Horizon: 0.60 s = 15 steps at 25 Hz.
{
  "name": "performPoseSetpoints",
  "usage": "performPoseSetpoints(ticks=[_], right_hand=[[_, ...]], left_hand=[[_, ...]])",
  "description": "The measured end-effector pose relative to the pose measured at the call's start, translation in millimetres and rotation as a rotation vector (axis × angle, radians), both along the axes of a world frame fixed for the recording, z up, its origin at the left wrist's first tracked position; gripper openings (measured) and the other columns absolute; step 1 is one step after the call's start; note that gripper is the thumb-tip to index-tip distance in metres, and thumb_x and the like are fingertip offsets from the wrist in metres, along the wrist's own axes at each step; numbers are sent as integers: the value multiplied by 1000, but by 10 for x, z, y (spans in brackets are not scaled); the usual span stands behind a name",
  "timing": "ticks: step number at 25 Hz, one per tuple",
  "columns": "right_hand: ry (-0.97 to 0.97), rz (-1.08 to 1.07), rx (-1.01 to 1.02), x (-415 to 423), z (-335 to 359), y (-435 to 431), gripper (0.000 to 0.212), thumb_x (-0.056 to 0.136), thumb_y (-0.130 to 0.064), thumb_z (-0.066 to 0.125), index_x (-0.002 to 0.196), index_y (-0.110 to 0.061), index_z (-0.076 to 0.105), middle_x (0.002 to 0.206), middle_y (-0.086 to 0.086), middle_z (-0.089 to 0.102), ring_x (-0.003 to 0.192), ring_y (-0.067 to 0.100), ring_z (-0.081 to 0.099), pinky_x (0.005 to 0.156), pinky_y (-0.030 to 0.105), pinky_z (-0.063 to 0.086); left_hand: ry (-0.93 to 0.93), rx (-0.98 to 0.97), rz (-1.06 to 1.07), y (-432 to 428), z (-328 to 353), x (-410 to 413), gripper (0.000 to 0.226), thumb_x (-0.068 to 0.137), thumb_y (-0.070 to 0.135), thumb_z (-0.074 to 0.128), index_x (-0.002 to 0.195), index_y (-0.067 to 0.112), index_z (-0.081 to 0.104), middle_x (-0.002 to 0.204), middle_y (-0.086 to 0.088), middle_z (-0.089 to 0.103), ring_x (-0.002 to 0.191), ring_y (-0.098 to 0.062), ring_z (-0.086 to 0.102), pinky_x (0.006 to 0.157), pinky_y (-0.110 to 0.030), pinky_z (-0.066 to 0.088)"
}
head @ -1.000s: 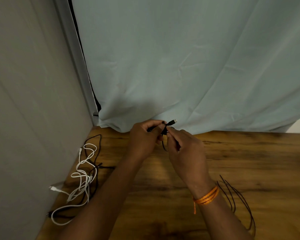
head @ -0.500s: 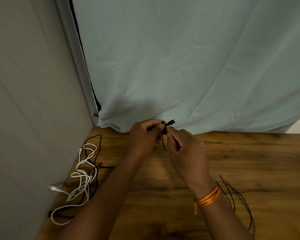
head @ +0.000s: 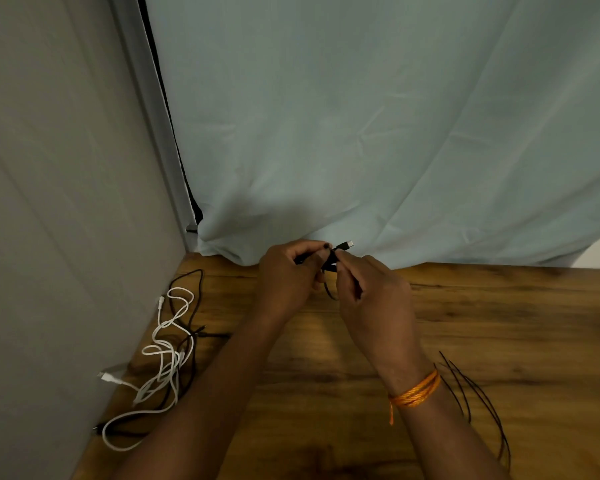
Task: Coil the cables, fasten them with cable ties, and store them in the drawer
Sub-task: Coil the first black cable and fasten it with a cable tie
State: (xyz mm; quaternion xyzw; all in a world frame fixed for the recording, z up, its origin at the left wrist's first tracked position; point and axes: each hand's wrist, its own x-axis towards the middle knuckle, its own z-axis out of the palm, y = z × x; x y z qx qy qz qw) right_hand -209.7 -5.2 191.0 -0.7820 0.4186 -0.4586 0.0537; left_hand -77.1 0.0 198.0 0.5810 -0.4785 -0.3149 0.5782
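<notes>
Both hands meet above the far edge of the wooden table. My left hand grips a small coiled black cable, whose plug end sticks out to the right. My right hand pinches the same black cable from the right; a thin black loop hangs below between the hands. Whether a tie is on it is hidden by the fingers. Several thin black cable ties lie on the table by my right wrist.
A tangle of white cable and black cable lies at the table's left edge against a grey wall. A pale blue curtain hangs behind the table. No drawer is in view.
Nearly nothing has moved; both hands keep hold of the small black cable at the same spot, with only slight finger shifts.
</notes>
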Motion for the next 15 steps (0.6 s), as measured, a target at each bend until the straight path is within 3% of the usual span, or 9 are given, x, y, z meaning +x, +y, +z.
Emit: performPoseSetpoints(ticks=[4, 7, 9, 15], right_hand=[[34, -21, -31, -9, -25, -10, 27, 88, -3, 64, 114, -9, 70, 70, -2, 52, 57, 5, 40, 50, 9, 26], [62, -4, -79, 2, -44, -9, 29, 86, -4, 61, 113, -9, 70, 71, 3, 56, 55, 17, 52, 46, 28, 38], [60, 9, -80, 6, -39, -10, 30, 87, -7, 58, 114, -10, 70, 72, 2, 56, 55, 18, 53, 46, 31, 42], [-35, 26, -50, 4, 5, -30, 21, 92, -4, 61, 109, -11, 71, 73, -9, 46, 60, 5, 40, 54, 14, 30]], left_hand=[[63, 1, -35, 5, 15, 10, 16, 92, 10, 61, 97, 17, 75, 79, -4, 74, 58, -13, 63, 58, -22, 53], [104, 20, -49, 9, 38, 9, 18, 92, 10, 62, 92, 22, 74, 78, -4, 74, 61, -16, 64, 60, -25, 55], [82, 23, -39, 15, 41, 1, 18, 92, 10, 62, 91, 24, 73, 77, -3, 74, 60, -15, 64, 60, -24, 55], [19, 30, -43, 23, 30, 18, 15, 92, 13, 62, 96, 20, 75, 79, 0, 74, 59, -12, 64, 61, -24, 55]])
